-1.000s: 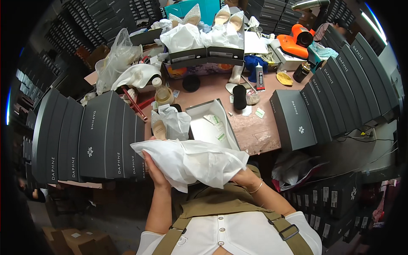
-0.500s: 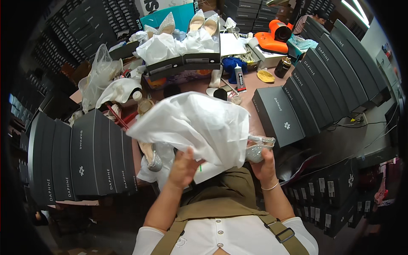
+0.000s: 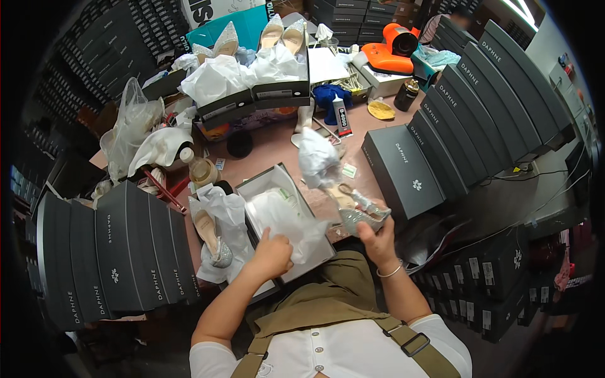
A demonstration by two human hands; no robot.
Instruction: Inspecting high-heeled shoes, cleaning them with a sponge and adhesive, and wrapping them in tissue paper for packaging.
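Glittery shoe held by its heel end, toe unsupported

The right hand (image 3: 379,244) curls round the heel end of a silvery glittery shoe (image 3: 368,218), thumb pressed on it, above the near right part of the pink table (image 3: 252,156). A crumpled white wad (image 3: 318,159) sits at the toe end; with nothing under it, a quick swing could shake it loose or tip the shoe. The left hand (image 3: 272,255) is half curled by the tissue paper (image 3: 293,230) in the lidless box (image 3: 312,263); whether it pinches the sheet cannot be told. A careless pull could crease or tear it.

The box's near end reaches the table edge by the lap, so a nudge might tip it. Stacked dark boxes (image 3: 403,169) crowd the right; the second shoe (image 3: 208,228) lies close on the left. The freest room is over the table's middle.
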